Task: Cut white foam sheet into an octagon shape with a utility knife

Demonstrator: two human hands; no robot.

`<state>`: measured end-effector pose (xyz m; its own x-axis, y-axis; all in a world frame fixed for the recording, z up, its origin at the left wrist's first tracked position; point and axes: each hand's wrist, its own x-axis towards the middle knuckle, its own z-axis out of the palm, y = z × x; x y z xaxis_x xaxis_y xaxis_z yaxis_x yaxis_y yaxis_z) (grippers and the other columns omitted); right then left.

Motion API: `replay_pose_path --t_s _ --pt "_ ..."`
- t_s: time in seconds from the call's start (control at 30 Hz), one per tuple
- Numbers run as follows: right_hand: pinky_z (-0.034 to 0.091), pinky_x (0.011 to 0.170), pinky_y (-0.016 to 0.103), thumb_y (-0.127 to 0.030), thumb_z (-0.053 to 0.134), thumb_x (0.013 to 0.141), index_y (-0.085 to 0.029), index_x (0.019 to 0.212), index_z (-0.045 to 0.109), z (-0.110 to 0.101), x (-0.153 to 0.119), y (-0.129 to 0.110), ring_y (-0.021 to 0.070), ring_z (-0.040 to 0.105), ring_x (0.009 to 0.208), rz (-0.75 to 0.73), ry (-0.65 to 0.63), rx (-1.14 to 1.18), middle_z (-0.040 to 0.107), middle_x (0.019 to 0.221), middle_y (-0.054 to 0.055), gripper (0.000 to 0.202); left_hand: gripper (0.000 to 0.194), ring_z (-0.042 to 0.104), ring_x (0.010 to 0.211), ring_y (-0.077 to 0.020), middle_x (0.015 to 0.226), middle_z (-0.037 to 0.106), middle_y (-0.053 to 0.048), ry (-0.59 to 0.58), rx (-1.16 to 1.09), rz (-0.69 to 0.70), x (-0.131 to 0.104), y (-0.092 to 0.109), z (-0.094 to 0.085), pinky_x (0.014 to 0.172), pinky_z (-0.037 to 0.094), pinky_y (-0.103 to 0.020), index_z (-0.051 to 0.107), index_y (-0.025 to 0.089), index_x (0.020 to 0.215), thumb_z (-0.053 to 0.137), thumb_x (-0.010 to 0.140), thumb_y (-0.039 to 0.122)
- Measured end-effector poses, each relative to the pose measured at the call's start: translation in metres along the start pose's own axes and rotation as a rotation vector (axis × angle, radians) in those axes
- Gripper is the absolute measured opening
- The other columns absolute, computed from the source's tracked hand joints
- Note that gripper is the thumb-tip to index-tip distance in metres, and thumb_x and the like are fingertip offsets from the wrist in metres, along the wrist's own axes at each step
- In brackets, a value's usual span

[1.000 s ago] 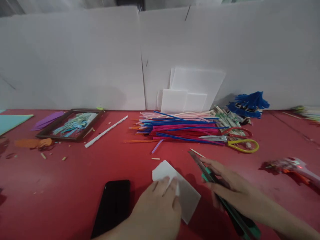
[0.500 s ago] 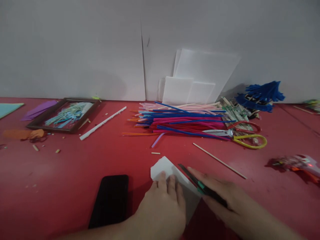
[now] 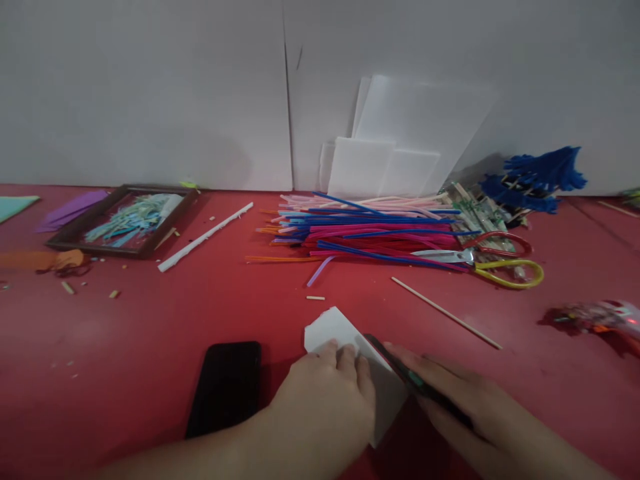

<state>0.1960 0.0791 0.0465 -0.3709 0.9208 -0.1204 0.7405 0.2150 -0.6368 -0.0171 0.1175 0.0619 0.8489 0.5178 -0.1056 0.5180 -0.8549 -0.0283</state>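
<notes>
A small white board piece [image 3: 389,393] with one ragged corner lies on the red table [image 3: 150,400]. My left hand [image 3: 327,400] presses on it, palm down with the fingers stretched out. In my right hand [image 3: 470,400] is a black utility knife [image 3: 425,392] with a green part near the blade. Its dark blade lies along the right edge of the board; whether it cuts into it I cannot tell. A black phone [image 3: 224,387] rests to the left of my left hand.
Beyond the board are a thin wooden stick [image 3: 445,312], a pile of coloured pipe cleaners [image 3: 370,230] and scissors [image 3: 475,257]. White boards [image 3: 363,167] lean on the wall. A brown frame [image 3: 65,240] and white strip [image 3: 205,237] lie left; a glue gun [image 3: 610,317], partly blurred, lies right.
The knife has come closer to the board, and its blade now lies against the right edge. My left hand stays on the board. The view has tilted slightly.
</notes>
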Motion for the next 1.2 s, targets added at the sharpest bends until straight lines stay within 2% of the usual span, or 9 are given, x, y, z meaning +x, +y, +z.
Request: replay_pose_path --t_s 0.1,0.2,0.47,0.7,0.93,1.07,1.2 --pt "0.055 0.095 0.043 -0.020 0.041 0.091 -0.028 0.142 0.054 0.000 0.000 0.000 0.0256 0.065 0.115 -0.014 0.026 -0.036 0.066 0.130 0.008 0.053 0.028 0.071 0.097 -0.0254 0.116 0.070 -0.018 -0.032 -0.038 -0.031 -0.001 -0.002 -0.005 0.064 0.059 -0.029 0.065 0.008 0.114 0.061 0.087 0.007" --pt "0.057 0.091 0.043 -0.021 0.039 0.091 -0.027 0.142 0.053 -0.002 -0.001 -0.001 0.0257 0.067 0.112 -0.010 0.015 -0.056 0.068 0.126 0.009 0.053 0.023 0.070 0.098 -0.0258 0.121 0.068 -0.015 -0.039 -0.038 -0.050 -0.003 -0.002 -0.007 0.057 0.059 -0.028 0.067 0.012 0.108 0.061 0.086 0.006" --pt "0.054 0.096 0.042 -0.019 0.040 0.090 -0.027 0.141 0.054 -0.001 0.000 -0.002 0.0233 0.067 0.110 -0.006 -0.024 -0.034 0.070 0.123 0.008 0.053 0.028 0.070 0.094 -0.0248 0.117 0.069 -0.013 -0.051 -0.030 -0.058 -0.001 -0.002 -0.009 0.060 0.059 -0.030 0.064 0.011 0.116 0.058 0.089 0.009" --pt "0.053 0.097 0.042 -0.018 0.039 0.091 -0.026 0.143 0.052 -0.001 -0.001 -0.003 0.0229 0.066 0.110 0.003 -0.050 -0.022 0.070 0.121 0.009 0.054 0.024 0.070 0.092 -0.0243 0.116 0.069 -0.013 -0.090 -0.048 -0.057 0.000 -0.003 -0.012 0.056 0.057 -0.028 0.065 0.012 0.111 0.060 0.088 0.008" --pt "0.056 0.092 0.040 -0.014 0.038 0.089 -0.025 0.145 0.050 0.001 -0.001 -0.002 0.0224 0.067 0.108 -0.015 -0.031 -0.079 0.071 0.117 0.010 0.058 0.029 0.068 0.098 -0.0250 0.122 0.067 -0.013 -0.147 -0.037 -0.050 0.000 -0.002 -0.012 0.055 0.056 -0.028 0.063 0.012 0.117 0.056 0.090 0.008" --pt "0.057 0.090 0.036 -0.011 0.034 0.090 -0.023 0.147 0.047 0.002 -0.002 -0.004 0.0197 0.069 0.103 -0.023 -0.034 -0.097 0.070 0.114 0.011 0.060 0.026 0.068 0.099 -0.0249 0.123 0.067 -0.013 -0.132 -0.040 -0.052 0.000 -0.002 -0.012 0.053 0.056 -0.028 0.065 0.012 0.115 0.057 0.090 0.010" --pt "0.060 0.079 0.032 -0.010 0.034 0.090 -0.023 0.149 0.044 0.003 -0.004 -0.006 0.0182 0.071 0.090 -0.031 -0.031 -0.138 0.070 0.109 0.011 0.062 0.025 0.068 0.098 -0.0244 0.122 0.067 -0.013 -0.095 -0.019 -0.041 -0.001 -0.001 -0.009 0.057 0.056 -0.028 0.066 0.012 0.113 0.061 0.089 0.012"
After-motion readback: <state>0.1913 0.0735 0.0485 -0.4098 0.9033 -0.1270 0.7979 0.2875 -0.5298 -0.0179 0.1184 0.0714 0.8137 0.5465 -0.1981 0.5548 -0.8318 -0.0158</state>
